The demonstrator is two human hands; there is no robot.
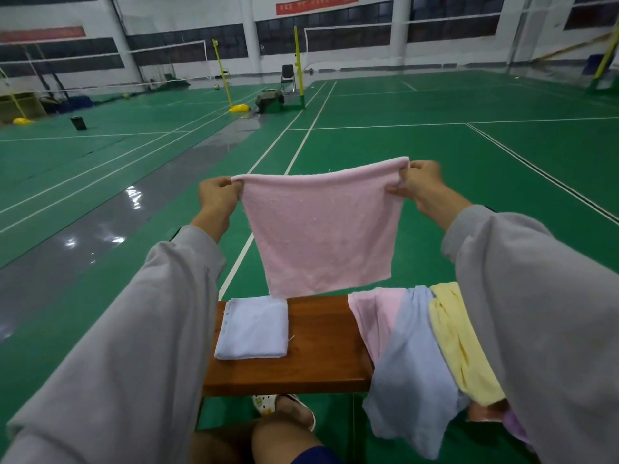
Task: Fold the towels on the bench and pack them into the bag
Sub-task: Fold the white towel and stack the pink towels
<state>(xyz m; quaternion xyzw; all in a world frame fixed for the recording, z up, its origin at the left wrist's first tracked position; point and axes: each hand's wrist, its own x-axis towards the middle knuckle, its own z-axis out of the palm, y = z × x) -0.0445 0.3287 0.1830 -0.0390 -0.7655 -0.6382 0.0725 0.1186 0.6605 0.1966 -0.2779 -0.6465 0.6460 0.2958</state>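
A pink towel (321,229) hangs in the air above the wooden bench (318,343), stretched between my hands and doubled over along its top edge. My left hand (219,195) pinches its upper left corner. My right hand (422,185) pinches its upper right corner. A folded pale white-blue towel (253,328) lies flat on the bench's left part. On the bench's right part lie unfolded towels in a heap: a pink one (375,316), a light blue one (412,370) and a yellow one (459,343), partly hidden by my right sleeve. No bag is in view.
The bench stands on a green court floor (435,162) with white lines. My knee and a foot in a white sandal (268,405) show below the bench. Net posts (299,67), a chair (288,78) and a dark bin (78,123) stand far off.
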